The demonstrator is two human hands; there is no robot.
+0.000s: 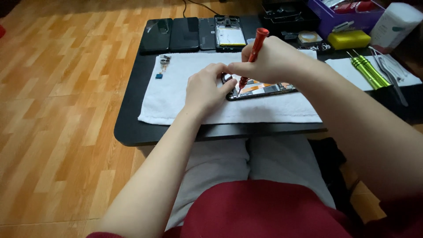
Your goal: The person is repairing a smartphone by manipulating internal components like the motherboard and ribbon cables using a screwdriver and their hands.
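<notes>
Half the opened phone [264,89] under hands [207,90].

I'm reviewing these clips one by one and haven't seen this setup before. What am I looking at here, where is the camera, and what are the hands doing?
There is no machine here: the single picture comes from a camera worn on a person's head, looking down at their own two bare hands over a low black table. A white towel lies on it, and on the towel an opened phone with its insides showing. The right hand holds a red screwdriver upright, tip down on the phone. The left hand rests on the phone's near end. Small removed parts lie on the towel. Behind are a row of other phones, two green screwdrivers and a purple box.
</notes>
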